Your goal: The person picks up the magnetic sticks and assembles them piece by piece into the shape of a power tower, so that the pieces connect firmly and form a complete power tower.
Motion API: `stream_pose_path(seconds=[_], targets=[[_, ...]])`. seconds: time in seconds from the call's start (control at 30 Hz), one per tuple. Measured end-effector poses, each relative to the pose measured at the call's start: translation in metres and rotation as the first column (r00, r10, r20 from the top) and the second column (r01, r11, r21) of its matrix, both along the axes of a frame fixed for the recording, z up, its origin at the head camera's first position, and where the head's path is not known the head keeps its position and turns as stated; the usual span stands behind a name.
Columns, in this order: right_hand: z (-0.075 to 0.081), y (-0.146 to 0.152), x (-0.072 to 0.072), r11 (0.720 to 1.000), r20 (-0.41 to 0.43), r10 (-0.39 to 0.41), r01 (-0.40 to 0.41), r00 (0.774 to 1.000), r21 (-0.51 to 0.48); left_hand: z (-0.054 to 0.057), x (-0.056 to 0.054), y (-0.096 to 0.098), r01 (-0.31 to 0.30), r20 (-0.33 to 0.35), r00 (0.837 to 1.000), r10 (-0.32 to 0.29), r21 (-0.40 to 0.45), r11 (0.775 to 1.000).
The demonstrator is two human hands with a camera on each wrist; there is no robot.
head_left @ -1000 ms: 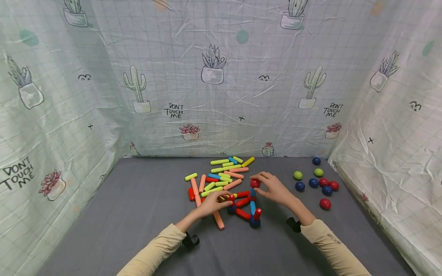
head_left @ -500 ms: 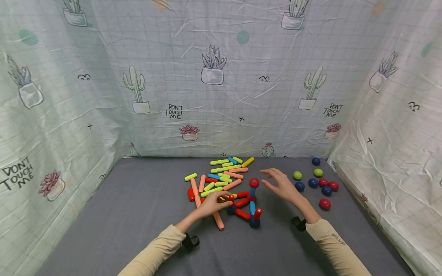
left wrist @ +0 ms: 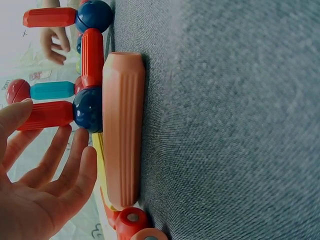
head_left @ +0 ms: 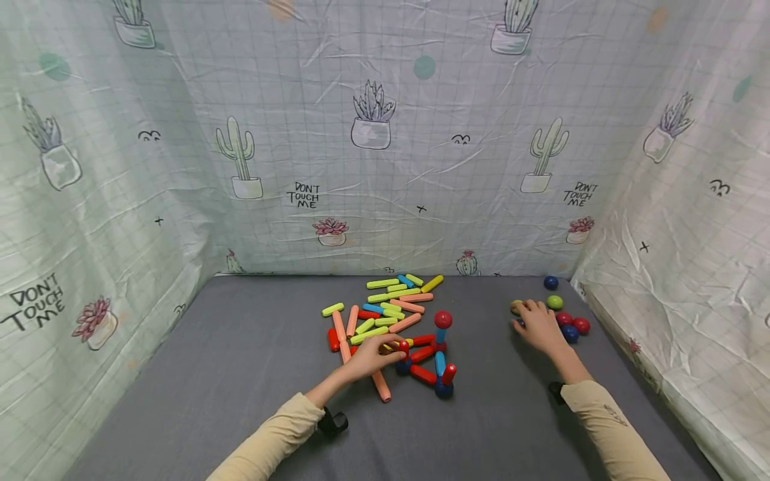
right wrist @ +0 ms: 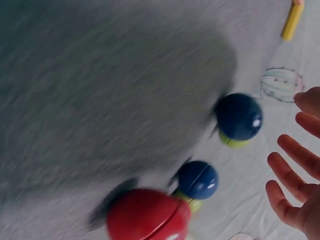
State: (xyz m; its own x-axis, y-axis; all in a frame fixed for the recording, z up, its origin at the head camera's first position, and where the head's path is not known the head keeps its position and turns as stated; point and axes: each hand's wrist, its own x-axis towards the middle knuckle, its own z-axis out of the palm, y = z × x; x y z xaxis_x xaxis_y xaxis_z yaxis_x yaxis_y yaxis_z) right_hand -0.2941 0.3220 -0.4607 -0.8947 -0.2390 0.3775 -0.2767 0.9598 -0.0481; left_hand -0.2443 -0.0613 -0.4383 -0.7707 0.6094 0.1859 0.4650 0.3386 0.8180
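Observation:
A frame of ridged building rods and balls stands mid-table. My left hand (head_left: 368, 357) pinches a short red rod (left wrist: 47, 115) that stands upright on a dark blue ball (left wrist: 88, 110) at the frame's left corner. Another red rod (head_left: 448, 373) rises from the near blue ball (head_left: 444, 389). At the right corner, a red ball (head_left: 442, 320) tops an upright light blue rod (head_left: 441, 336). Over at the right, my right hand (head_left: 543, 329) reaches above loose balls with spread fingers and holds nothing. A blue ball (right wrist: 239, 116) and a green ball (head_left: 516, 306) lie by its fingertips.
Behind and left of the frame lie many loose rods, among them lime ones (head_left: 368, 336) and a long orange one (left wrist: 124, 135). More balls, including a red ball (head_left: 581, 325) and a green ball (head_left: 555, 302), sit at the right. A cactus-print cloth (head_left: 373, 200) walls the table.
My right hand has let go of the red ball on the light blue rod and moved right to the loose balls. The left hand has stayed in place.

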Motion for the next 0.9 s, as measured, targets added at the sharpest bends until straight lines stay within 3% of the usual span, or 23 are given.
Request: stream_pose_path(seconds=[0.13,0.37,0.7,0.9], targets=[[-0.002,0.009,0.003,0.998,0.041,-0.037,0.035,0.998,0.055,0.001,0.000,0.000,0.007,0.007,1.000,-0.007,-0.006,1.000],[-0.006,0.014,0.005,0.996,0.149,-0.075,0.066,0.986,0.063,0.001,0.001,-0.001,0.010,0.003,1.000,-0.010,-0.004,1.000],[-0.014,0.016,-0.002,0.996,0.098,-0.053,0.046,0.994,0.070,0.000,0.000,0.000,0.012,-0.004,1.000,-0.012,-0.005,1.000],[-0.009,0.007,0.000,0.998,0.028,-0.008,0.006,1.000,0.068,0.000,0.000,-0.001,0.008,-0.007,1.000,-0.008,-0.011,1.000]])
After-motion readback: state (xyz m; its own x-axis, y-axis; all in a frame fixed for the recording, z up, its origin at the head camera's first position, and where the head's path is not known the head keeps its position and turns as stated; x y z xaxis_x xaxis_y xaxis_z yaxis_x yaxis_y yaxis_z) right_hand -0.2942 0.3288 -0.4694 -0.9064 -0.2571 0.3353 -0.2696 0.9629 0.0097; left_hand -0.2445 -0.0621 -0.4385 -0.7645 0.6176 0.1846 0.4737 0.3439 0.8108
